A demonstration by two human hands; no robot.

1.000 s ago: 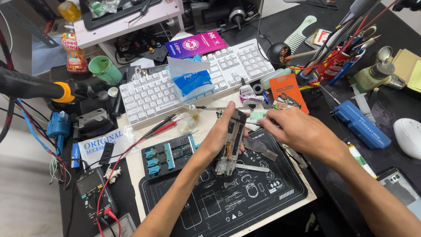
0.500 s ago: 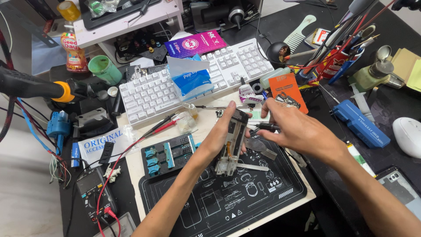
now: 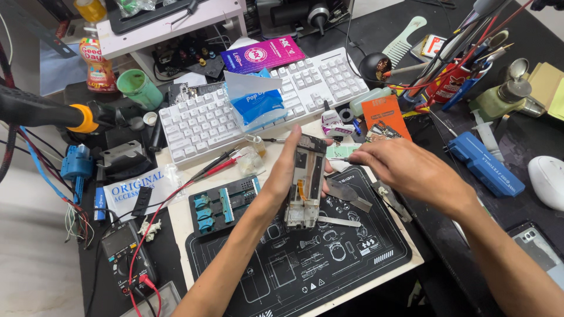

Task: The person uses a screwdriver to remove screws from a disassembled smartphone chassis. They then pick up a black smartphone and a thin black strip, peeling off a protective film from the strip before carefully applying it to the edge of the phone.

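Basically your left hand [image 3: 286,176] gripped the opened phone frame [image 3: 305,182] upright over the mat [image 3: 305,264] so your right hand [image 3: 405,173], fingers pinched on a thin tool [image 3: 342,159], could reach it.

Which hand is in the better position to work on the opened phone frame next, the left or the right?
Probably the right hand. It pinches a thin tool beside the top of the phone frame, while the left hand is wrapped around the frame, holding it above the black mat.

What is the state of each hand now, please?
Left hand: closed around an opened phone frame, held tilted above the black work mat.
Right hand: fingers pinched on a thin tool at the frame's top.
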